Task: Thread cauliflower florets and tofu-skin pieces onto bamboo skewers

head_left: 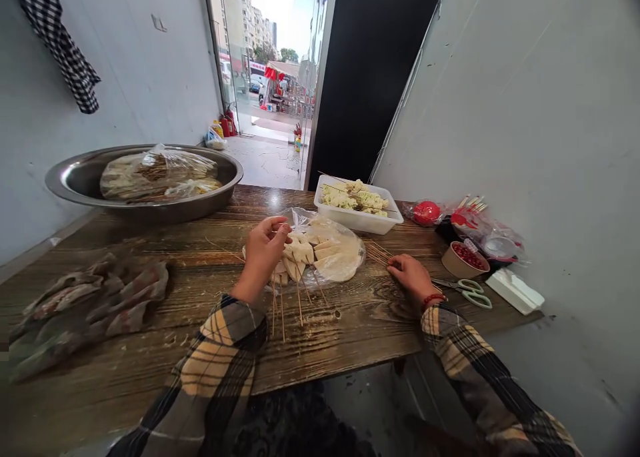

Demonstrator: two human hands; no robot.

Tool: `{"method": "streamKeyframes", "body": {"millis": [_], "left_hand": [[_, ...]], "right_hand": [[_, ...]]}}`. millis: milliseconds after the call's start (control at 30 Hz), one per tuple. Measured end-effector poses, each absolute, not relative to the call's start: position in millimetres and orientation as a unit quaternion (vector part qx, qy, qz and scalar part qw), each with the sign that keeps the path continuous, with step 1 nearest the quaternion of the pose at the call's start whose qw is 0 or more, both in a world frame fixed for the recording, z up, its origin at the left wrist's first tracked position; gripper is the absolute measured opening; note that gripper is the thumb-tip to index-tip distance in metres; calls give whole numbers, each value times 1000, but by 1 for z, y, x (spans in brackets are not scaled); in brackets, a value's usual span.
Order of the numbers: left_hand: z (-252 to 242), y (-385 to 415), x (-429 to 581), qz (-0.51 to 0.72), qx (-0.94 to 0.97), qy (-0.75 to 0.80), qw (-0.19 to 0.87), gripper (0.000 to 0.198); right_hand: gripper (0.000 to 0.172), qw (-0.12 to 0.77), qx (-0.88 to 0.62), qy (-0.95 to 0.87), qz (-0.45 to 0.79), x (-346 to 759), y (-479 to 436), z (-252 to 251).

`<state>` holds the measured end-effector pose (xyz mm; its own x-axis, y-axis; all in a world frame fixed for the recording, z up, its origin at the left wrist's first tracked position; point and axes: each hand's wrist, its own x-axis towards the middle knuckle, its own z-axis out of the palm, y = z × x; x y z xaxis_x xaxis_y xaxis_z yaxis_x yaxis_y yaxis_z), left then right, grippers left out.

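Observation:
My left hand (pixel 266 249) is curled, thumb and fingers nearly together, above the left side of a clear plastic bag (pixel 297 218). Whatever its fingers may hold is too small to make out. On the bag lie pale flat slices (pixel 340 260) of what looks like bean curd, with folded pieces on skewers (pixel 300 297) whose sticks point toward me. My right hand (pixel 411 276) rests on the table to the right, its fingertips closed at the end of a loose bundle of thin bamboo skewers (pixel 379 254).
A white tray (pixel 350 218) of skewered pale food stands behind the bag. At left are a large metal basin (pixel 200 207) with bagged skewers and a crumpled cloth (pixel 100 297). Scissors (pixel 473 292), a paper bowl (pixel 463 260) and a white box (pixel 515 290) sit at right.

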<state>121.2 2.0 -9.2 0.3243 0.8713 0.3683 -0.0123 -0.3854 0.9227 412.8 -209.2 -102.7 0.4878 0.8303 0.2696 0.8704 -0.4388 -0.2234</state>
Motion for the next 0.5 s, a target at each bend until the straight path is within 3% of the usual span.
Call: {"method": "streamKeyframes", "body": {"millis": [333, 500], "left_hand": [[-10, -12, 127, 447, 713, 296, 453, 33], [-17, -16, 132, 422, 765, 286, 395, 27]], "right_hand": [[28, 54, -824, -542, -157, 407, -206, -116], [23, 45, -822, -535, -189, 407, -204, -120]]}}
